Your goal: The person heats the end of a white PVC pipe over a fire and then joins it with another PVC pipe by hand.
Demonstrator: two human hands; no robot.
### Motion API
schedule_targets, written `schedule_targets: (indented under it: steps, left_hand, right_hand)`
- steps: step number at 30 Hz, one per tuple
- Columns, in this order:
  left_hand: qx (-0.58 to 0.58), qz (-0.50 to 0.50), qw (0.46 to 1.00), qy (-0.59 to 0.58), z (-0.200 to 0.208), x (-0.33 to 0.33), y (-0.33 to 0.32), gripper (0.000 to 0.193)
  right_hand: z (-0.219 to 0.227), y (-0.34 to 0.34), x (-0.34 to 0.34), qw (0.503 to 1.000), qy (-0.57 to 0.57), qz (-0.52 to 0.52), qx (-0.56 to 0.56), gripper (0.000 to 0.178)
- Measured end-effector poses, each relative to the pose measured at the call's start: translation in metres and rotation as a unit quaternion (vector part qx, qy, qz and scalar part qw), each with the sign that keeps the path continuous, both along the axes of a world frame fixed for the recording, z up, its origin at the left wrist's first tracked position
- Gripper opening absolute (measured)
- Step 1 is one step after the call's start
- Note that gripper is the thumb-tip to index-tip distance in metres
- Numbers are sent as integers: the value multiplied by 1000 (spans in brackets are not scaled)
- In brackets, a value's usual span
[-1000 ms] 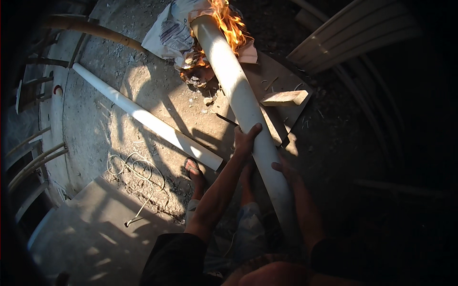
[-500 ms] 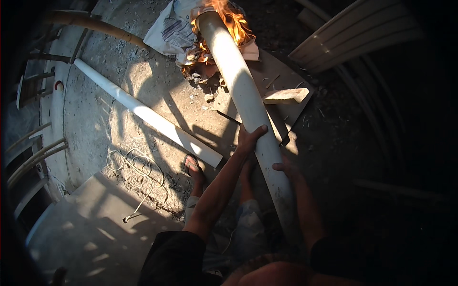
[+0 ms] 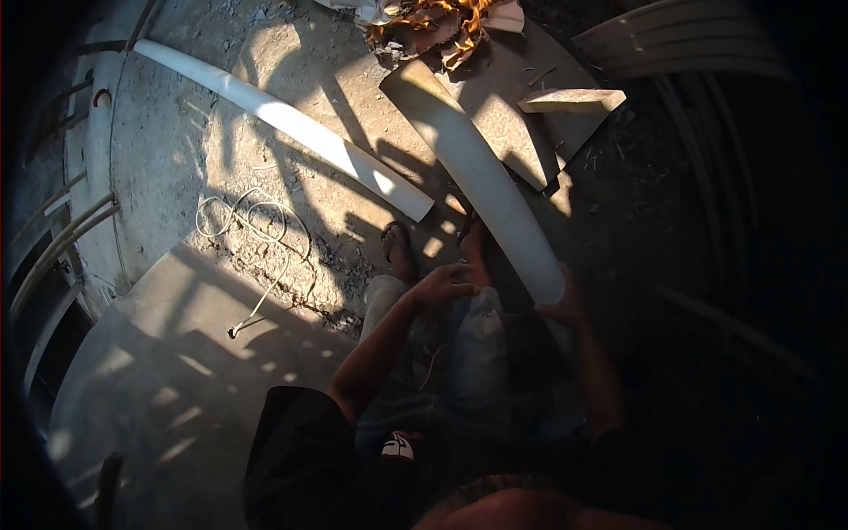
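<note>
A wide white plastic pipe slants from the fire's near edge down toward my right side, its far end browned. My right hand grips it near its shaded lower part; the lower end is lost in shadow. My left hand is off the pipe, over my knees, fingers apart and holding nothing. Just beyond the pipe's far end, a heap of burning paper or sacking lies on the ground, partly cut off by the top of the head view.
Another white pipe lies on the ground at left. A wooden block rests on a flat board to the right. Looped pale cord lies near a concrete slab. A ribbed panel stands at upper right.
The pipe's far end has come out of the flames toward me. My left hand has let go of the pipe and moved back, while my right hand still holds it.
</note>
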State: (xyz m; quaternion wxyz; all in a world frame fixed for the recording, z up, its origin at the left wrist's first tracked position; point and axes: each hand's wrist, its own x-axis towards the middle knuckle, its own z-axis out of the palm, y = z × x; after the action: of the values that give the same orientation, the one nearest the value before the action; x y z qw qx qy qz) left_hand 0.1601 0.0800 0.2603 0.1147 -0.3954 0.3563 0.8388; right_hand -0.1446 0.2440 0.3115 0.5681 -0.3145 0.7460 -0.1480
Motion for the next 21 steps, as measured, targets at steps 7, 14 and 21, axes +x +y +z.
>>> schedule_targets:
  steps: [7,14,21]
  left_hand:
    - [-238,138,900,-337,-76,209,-65,77]
    - [-268,126,873,-388,-191,266,-105,91]
    - [-151,154,895,-391,-259,184,-171,117]
  right_hand:
    - [-21,92,-13,982,163,76,59,105]
    - [-105,146,-41,967,217,136,21,101]
    - [-200,201,-82,953,263,151,-10,96]
